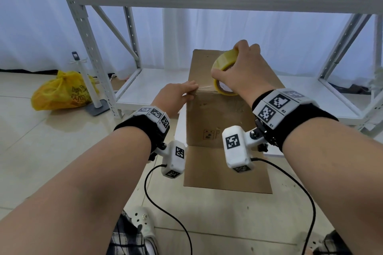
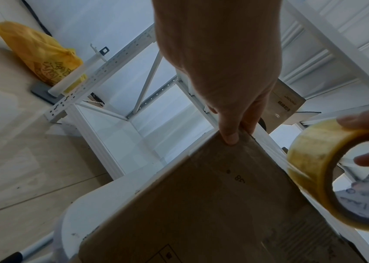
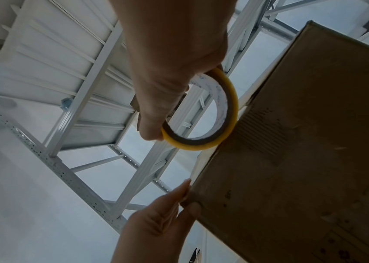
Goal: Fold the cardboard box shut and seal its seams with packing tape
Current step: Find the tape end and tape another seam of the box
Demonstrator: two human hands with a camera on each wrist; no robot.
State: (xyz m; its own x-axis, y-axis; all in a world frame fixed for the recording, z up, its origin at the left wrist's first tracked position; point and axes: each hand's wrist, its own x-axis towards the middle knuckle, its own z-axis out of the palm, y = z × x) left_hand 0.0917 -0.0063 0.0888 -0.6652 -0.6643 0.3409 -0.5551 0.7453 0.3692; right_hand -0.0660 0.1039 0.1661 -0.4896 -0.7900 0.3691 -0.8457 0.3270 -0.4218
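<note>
Here the cardboard box stands on a low white stool in front of the white metal shelving, a bottom flap hanging open towards the person. The left hand pinches the free end of the clear tape against the box's near top-left corner, thumb on the front face and fingers on top, seemingly to anchor it, while the right hand grips the yellowish tape roll, fingers curled over its rim, so the glossy strip stretches taut along the top front edge. The box is matte brown corrugated board with sharp corners
</note>
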